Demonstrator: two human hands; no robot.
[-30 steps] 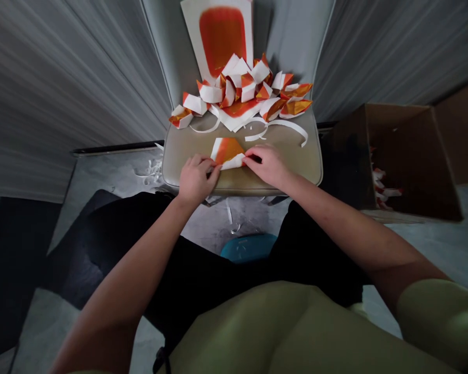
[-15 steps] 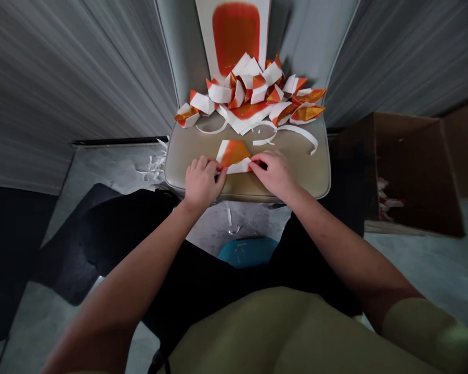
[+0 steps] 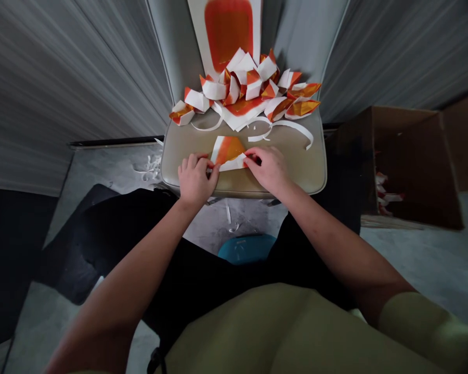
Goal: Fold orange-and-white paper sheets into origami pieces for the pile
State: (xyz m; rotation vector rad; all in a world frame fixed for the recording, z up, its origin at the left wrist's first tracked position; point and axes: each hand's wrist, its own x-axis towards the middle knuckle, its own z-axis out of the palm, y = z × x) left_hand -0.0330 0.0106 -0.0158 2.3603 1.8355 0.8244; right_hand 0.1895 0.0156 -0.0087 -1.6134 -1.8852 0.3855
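Note:
A partly folded sheet of white paper [image 3: 229, 150] with an orange-gold patch lies near the front of the chair seat [image 3: 187, 143]. Its near edge is turned up as a white strip. My left hand [image 3: 196, 178] pinches the left corner between thumb and fingers. On the other side, my right hand [image 3: 271, 167] grips the right end of the folded strip. Behind the sheet, several folded paper ingots [image 3: 214, 90] in white, red and gold are heaped around a flat red-and-white sheet [image 3: 237, 120]. Thin white paper strips [image 3: 296, 124] curl on the seat between.
A stack of white paper with a red-orange square [image 3: 229, 34] leans on the chair back. On the right stands an open cardboard box [image 3: 417, 171] with some folded papers inside. Paper scraps [image 3: 150, 167] litter the floor at left, and a blue object [image 3: 246, 249] sits below the seat.
The view has shifted slightly, so the chair appears a little further left and up. Both hands keep hold of the paper, and its near fold looks a little flatter.

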